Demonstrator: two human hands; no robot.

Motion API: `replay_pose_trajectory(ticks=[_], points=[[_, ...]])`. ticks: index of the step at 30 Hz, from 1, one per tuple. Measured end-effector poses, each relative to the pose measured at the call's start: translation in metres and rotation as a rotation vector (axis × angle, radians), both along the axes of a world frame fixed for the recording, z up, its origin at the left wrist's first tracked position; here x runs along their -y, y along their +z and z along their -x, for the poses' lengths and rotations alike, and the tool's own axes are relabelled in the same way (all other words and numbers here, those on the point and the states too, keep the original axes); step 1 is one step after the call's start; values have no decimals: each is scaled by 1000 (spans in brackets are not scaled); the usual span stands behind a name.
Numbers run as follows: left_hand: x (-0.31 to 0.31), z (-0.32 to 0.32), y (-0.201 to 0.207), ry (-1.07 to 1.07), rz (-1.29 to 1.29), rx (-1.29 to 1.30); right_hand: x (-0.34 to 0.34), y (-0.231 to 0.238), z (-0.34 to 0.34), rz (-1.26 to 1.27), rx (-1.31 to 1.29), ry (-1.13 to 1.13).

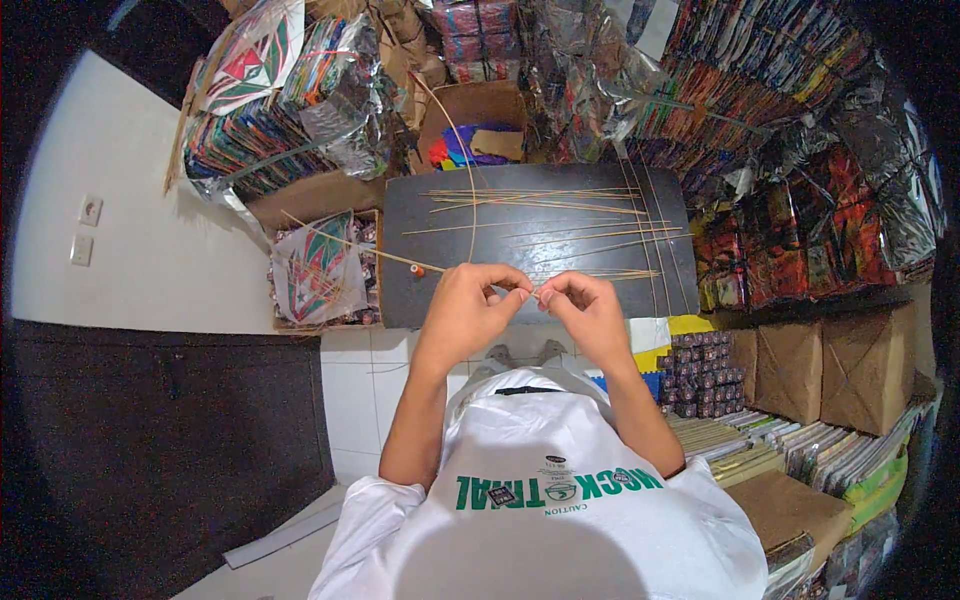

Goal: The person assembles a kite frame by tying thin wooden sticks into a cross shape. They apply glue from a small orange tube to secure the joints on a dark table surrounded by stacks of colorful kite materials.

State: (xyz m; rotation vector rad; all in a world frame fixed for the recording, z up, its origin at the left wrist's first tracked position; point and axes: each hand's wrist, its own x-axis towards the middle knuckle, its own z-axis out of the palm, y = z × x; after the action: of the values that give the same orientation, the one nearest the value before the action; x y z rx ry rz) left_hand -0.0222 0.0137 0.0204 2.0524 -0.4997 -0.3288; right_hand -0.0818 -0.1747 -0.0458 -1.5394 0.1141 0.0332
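Over the near edge of the dark table, my two hands meet with their fingertips almost touching. My left hand is closed in a pinch around thin bamboo sticks. One stick reaches out to the left, and another, curved stick bends away toward the far side. My right hand pinches something at the same spot, too fine to make out. More thin bamboo sticks lie roughly side by side across the tabletop. A small orange spool sits near the table's left edge.
Left of the table stands a box with a printed paper kite on top. An open cardboard box with colourful pieces is behind the table. Wrapped stacks crowd the back and right. Small dark boxes and cartons stand near right.
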Motion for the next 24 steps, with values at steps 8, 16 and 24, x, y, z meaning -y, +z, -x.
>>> replay_pose_trajectory(ticks=[8,16,24], points=[[-4,-1,-1,4,8,-39,4,7,-1,-129,-41,47],[-4,-3,-3,7,1,-60,1,6,0,-198,17,31],[-2,-4,0,23,21,-67,-1,2,2,-159,-29,86]])
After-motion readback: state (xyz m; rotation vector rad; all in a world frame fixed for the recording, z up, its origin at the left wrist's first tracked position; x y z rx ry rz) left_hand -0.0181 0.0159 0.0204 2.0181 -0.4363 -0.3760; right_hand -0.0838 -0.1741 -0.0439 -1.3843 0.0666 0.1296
